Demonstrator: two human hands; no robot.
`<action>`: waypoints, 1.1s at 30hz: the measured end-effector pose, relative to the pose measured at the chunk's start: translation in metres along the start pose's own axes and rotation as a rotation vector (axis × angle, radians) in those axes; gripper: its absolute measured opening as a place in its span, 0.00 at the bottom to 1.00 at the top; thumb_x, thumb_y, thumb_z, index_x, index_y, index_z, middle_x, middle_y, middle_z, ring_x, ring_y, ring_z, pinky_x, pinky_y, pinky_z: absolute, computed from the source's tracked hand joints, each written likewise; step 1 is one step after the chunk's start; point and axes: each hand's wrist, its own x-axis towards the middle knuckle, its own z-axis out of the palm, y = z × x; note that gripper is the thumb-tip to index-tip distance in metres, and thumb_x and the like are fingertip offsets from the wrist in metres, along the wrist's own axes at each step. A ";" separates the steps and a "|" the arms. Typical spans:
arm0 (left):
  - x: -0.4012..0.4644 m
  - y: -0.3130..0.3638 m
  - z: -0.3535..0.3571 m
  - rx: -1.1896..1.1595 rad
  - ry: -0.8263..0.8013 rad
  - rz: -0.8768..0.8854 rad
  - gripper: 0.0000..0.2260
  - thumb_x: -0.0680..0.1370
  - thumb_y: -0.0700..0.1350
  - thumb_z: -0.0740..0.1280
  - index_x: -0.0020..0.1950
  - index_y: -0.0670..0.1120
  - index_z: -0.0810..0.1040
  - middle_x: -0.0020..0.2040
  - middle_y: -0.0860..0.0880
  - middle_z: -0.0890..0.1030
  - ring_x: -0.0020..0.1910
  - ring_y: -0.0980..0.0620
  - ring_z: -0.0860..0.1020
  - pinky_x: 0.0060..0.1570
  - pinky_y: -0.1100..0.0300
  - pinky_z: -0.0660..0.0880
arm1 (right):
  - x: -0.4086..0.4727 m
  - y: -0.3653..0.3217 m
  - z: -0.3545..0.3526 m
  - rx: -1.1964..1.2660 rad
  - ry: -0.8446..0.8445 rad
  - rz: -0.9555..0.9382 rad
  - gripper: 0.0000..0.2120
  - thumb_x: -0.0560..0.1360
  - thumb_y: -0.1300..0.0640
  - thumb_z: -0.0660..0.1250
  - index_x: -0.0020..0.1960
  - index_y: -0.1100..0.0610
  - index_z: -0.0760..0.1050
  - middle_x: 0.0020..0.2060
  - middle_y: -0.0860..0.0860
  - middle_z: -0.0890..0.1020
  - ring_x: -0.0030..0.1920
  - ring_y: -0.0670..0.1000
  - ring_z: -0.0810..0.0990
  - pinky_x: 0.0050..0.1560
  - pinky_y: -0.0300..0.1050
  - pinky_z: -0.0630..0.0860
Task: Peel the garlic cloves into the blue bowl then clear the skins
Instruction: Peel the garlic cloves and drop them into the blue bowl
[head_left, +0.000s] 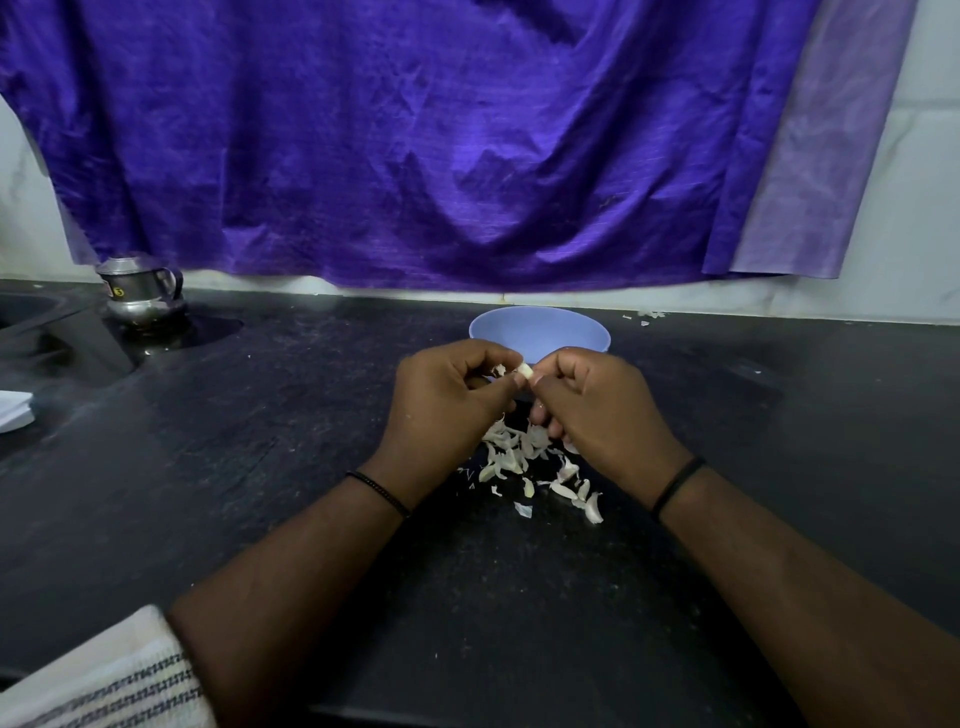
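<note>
A small pale garlic clove (524, 370) is pinched between both hands just in front of the blue bowl (540, 327), which stands at the back of the dark counter. My left hand (447, 395) grips the clove from the left with curled fingers. From the right, my right hand (597, 405) pinches it with thumb and forefinger. Below the hands lies a pile of white garlic skins and cloves (524, 457), spreading toward me. The inside of the bowl is hidden.
A steel jug (140, 293) stands at the back left beside a dark sink (31, 312). Purple cloth (415, 140) hangs over the wall behind. A few skin scraps (644, 316) lie at the back right. A white striped towel (104, 680) sits at the front left.
</note>
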 end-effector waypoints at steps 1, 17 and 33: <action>0.000 0.000 -0.001 0.020 0.015 0.016 0.04 0.73 0.39 0.75 0.48 0.43 0.85 0.37 0.53 0.84 0.32 0.57 0.83 0.31 0.67 0.76 | 0.000 0.000 0.000 -0.015 -0.001 -0.011 0.08 0.79 0.56 0.66 0.42 0.54 0.81 0.29 0.48 0.83 0.29 0.43 0.78 0.33 0.41 0.74; 0.004 -0.010 0.003 0.024 -0.049 -0.061 0.04 0.76 0.38 0.71 0.42 0.45 0.80 0.29 0.45 0.81 0.29 0.45 0.81 0.33 0.45 0.80 | -0.001 0.001 0.000 -0.168 0.026 -0.151 0.07 0.78 0.57 0.67 0.42 0.54 0.80 0.31 0.49 0.82 0.33 0.49 0.81 0.36 0.49 0.78; 0.008 -0.009 0.002 -0.084 -0.076 -0.168 0.04 0.78 0.36 0.66 0.44 0.43 0.76 0.31 0.41 0.82 0.31 0.34 0.81 0.31 0.48 0.78 | 0.002 0.005 0.001 -0.055 0.091 -0.116 0.06 0.74 0.60 0.68 0.38 0.57 0.79 0.29 0.54 0.81 0.34 0.59 0.80 0.36 0.54 0.79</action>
